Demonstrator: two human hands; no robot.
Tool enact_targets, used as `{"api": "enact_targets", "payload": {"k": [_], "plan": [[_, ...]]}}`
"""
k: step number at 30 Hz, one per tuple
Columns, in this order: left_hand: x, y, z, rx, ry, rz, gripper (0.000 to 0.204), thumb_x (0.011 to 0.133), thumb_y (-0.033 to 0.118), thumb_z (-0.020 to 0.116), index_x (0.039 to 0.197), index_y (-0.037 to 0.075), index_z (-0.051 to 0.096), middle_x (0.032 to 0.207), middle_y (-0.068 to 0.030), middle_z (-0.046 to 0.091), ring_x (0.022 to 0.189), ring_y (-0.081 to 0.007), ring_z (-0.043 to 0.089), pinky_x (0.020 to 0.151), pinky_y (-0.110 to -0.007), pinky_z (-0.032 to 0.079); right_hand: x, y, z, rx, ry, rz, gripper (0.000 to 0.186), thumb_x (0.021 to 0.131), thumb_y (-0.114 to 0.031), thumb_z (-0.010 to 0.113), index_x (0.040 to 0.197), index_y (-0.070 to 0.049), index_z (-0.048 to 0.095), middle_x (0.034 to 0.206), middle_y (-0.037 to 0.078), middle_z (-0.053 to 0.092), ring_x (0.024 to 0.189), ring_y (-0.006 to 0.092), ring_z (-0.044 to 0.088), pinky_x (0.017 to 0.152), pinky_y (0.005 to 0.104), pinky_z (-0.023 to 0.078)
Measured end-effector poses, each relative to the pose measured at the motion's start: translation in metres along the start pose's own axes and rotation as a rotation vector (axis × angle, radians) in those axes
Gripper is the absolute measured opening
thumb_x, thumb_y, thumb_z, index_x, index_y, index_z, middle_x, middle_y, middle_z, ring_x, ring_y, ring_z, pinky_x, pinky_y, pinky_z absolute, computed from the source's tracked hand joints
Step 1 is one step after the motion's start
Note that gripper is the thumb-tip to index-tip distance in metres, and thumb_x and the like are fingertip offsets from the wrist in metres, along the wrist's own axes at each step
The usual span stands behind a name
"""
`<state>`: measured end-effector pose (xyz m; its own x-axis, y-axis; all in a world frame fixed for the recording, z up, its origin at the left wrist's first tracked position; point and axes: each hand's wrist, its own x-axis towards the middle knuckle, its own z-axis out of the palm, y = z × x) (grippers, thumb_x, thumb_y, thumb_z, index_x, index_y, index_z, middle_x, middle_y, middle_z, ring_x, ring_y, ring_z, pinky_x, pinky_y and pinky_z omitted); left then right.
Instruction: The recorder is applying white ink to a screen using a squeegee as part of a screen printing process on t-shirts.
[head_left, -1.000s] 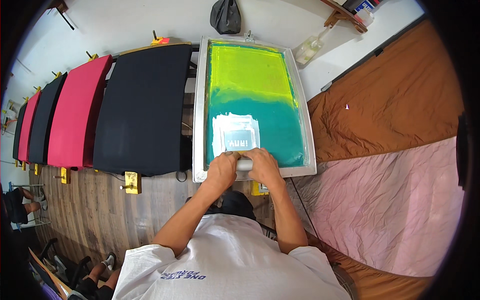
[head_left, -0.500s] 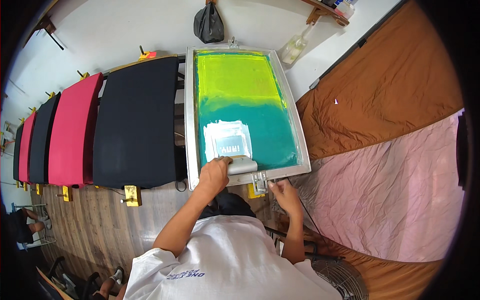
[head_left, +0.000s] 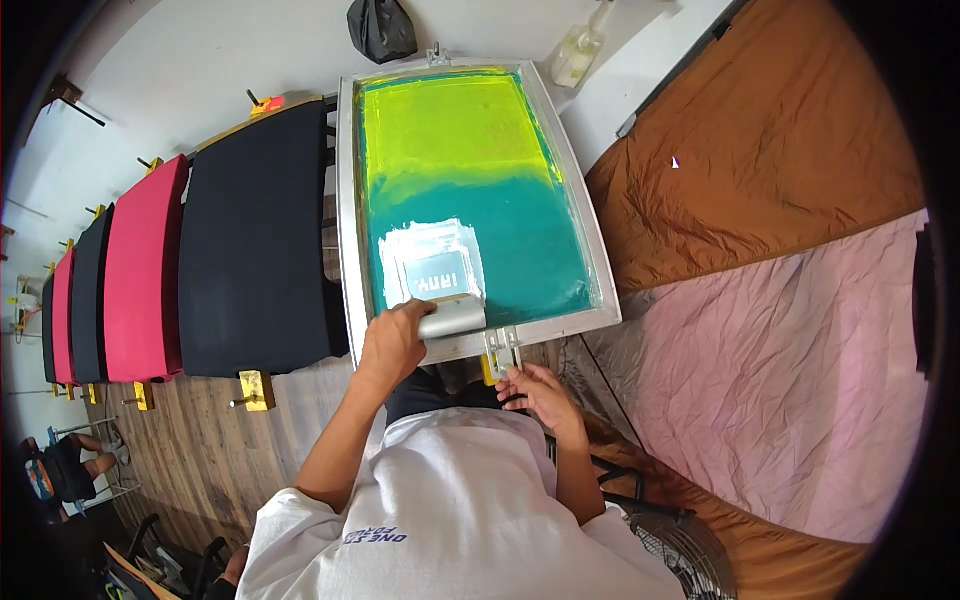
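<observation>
In the head view, the left hand [head_left: 393, 345] has its fingers closed on the left end of a grey squeegee [head_left: 455, 318], which lies on the lower part of a metal-framed screen [head_left: 350, 210]. The right hand [head_left: 540, 395] is at the lower end of a metal clamp [head_left: 504, 345] on the frame's near edge; its fingers are bent and partly spread, and I cannot tell whether they grip it.

The mesh is teal, with a yellow-green band at the far end and white ink [head_left: 425, 238] just beyond the squeegee. To the left, black boards [head_left: 255, 250] and pinkish-red boards [head_left: 145, 275] stand in a row above a wood-plank floor [head_left: 215, 430]. Brown cloth [head_left: 760, 150] and pale pink cloth [head_left: 780, 360] spread on the right. A black bag [head_left: 382, 32] and a clear bottle [head_left: 577, 58] hang by the white wall [head_left: 240, 60]; a fan [head_left: 692, 560] stands at lower right.
</observation>
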<state>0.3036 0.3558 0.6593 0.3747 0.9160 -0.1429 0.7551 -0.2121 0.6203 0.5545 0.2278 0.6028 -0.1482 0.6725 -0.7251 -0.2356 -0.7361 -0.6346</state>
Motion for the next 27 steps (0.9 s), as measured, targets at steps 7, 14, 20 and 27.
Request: {"api": "enact_targets", "payload": {"k": [7,14,20,27], "plan": [[0.001,0.005,0.005,-0.03,0.049,-0.047,0.045,0.067,-0.01,0.06,0.108,0.005,0.069,0.098,-0.0193,0.07,0.087,-0.0394,0.068,0.08,-0.045,0.055,0.002,0.011,-0.001,0.051,0.062,-0.068,0.032,0.096,-0.035,0.064,0.102,-0.003,0.064,0.085,0.006,0.067,0.073,0.0127,0.064,0.066,0.0267,0.052],[0.006,0.011,-0.011,-0.071,0.063,-0.026,0.045,0.065,-0.012,0.058,0.106,0.004,0.071,0.099,-0.0206,0.07,0.089,-0.0393,0.068,0.081,-0.043,0.054,-0.002,0.001,0.013,0.038,0.096,-0.135,0.032,0.095,-0.034,0.066,0.093,-0.003,0.066,0.077,0.005,0.065,0.065,0.0105,0.061,0.06,0.0248,0.051],[-0.001,0.015,-0.011,-0.067,0.098,-0.031,0.045,0.067,-0.012,0.058,0.106,0.005,0.071,0.1,-0.0196,0.07,0.091,-0.0387,0.068,0.083,-0.043,0.054,-0.004,0.006,0.018,0.034,0.116,-0.183,0.03,0.096,-0.032,0.064,0.09,-0.002,0.065,0.074,0.007,0.065,0.062,0.0129,0.062,0.059,0.0271,0.052],[-0.001,0.018,-0.017,-0.083,0.053,-0.062,0.045,0.067,-0.011,0.061,0.107,0.005,0.071,0.103,-0.0202,0.07,0.095,-0.0383,0.068,0.085,-0.041,0.054,-0.006,0.007,0.019,0.011,0.144,-0.199,0.032,0.097,-0.033,0.064,0.091,-0.002,0.064,0.073,0.007,0.066,0.06,0.0114,0.062,0.057,0.0258,0.052]]}}
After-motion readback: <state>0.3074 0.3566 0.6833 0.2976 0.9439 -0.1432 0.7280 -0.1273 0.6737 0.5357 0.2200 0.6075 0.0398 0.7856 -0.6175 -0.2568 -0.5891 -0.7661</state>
